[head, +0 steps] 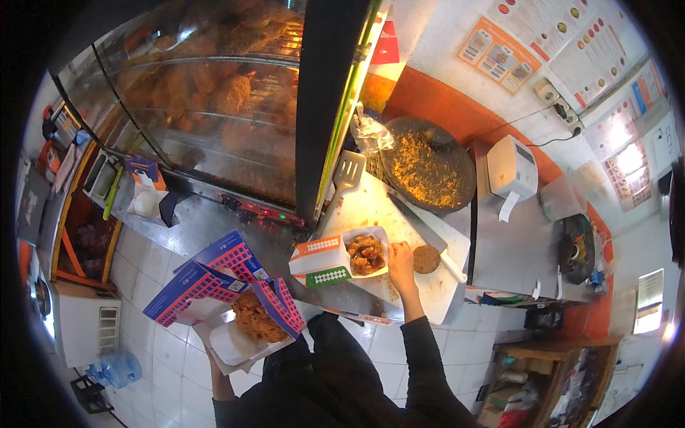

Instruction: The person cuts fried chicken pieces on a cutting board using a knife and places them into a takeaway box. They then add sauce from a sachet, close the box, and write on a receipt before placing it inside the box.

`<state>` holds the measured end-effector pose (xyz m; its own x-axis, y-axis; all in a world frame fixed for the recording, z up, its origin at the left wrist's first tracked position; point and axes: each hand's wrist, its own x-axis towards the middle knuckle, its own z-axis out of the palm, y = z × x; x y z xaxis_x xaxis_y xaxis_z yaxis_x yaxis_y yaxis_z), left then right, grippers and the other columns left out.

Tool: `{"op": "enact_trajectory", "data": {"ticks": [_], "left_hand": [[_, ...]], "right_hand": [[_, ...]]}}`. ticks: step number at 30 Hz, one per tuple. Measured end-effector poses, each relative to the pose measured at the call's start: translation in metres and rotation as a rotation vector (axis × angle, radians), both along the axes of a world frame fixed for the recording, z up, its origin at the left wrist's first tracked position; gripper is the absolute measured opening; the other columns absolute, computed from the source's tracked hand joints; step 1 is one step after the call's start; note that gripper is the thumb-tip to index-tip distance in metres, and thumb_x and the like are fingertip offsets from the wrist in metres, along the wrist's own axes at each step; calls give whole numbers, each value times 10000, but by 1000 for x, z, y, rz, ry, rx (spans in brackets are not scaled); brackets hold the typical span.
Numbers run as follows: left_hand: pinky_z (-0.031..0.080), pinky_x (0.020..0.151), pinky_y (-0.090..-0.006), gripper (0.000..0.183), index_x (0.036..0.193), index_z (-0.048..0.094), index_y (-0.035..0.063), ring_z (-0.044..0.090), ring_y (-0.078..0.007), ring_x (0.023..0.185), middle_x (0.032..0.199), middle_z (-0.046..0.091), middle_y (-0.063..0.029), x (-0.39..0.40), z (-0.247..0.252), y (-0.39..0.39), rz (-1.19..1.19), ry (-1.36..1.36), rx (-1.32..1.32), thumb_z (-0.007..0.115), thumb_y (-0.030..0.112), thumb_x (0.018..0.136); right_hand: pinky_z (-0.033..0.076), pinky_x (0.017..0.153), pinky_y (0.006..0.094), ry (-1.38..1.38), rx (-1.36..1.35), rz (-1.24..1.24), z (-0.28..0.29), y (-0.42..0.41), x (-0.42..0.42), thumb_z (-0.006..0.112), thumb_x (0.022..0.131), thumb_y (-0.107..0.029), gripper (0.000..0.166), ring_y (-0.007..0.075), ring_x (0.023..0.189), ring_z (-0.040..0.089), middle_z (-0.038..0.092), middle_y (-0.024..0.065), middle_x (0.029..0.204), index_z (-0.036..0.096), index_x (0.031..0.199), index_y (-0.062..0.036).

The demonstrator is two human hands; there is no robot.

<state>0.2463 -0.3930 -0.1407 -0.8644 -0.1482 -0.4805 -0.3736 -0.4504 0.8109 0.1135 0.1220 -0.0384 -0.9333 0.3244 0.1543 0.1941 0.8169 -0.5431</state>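
My left hand point(210, 357) is mostly hidden beneath an open blue and pink cardboard box point(190, 297), which it holds up in front of my body. Inside the box lie a piece of fried chicken point(257, 315) and a white wrapped bundle point(233, 342). The fingers of my right hand point(401, 262) grip the edge of an open orange, white and green food box point(326, 259) at the cutting board point(369, 200). Glazed brown pieces of food point(367, 254) fill one end of it. A round brown patty point(427, 259) lies beside my right hand, close to a knife point(425, 230) with a white handle.
A slotted spatula point(348, 171) rests at the board's edge. Behind the board stands a dark stone mortar point(460, 160) with orange crumbs. A glass display cabinet point(214, 112) with fried chicken rises at the left. A receipt printer point(511, 168) and another open box point(150, 198) stand on the counters.
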Motion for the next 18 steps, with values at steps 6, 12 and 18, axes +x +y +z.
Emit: {"op": "enact_trajectory", "data": {"ticks": [6, 12, 18], "left_hand": [[501, 926, -394, 531, 1327, 449, 34, 572, -245, 1122, 1265, 542, -130, -29, 5, -10, -73, 53, -9, 380, 446, 1000], [497, 930, -390, 525, 1328, 450, 32, 568, -241, 1128, 1271, 539, -128, -65, 13, -10, -215, 62, -28, 377, 439, 1004], [492, 935, -385, 519, 1328, 450, 31, 564, -237, 1134, 1277, 536, -127, -87, 49, 20, -380, 96, -77, 375, 431, 1007]], "right_hand": [[471, 695, 466, 83, 43, -124, 6, -12, 7, 500, 952, -109, 168, 415, 802, 610, 622, 251, 816, 560, 899, 40], [461, 651, 479, 193, -26, -335, 37, -8, 61, 514, 949, -103, 170, 436, 758, 604, 624, 258, 792, 579, 872, 34], [436, 587, 428, 268, -52, -529, 97, 25, 162, 551, 934, -112, 163, 443, 683, 562, 578, 266, 744, 610, 885, 32]]}}
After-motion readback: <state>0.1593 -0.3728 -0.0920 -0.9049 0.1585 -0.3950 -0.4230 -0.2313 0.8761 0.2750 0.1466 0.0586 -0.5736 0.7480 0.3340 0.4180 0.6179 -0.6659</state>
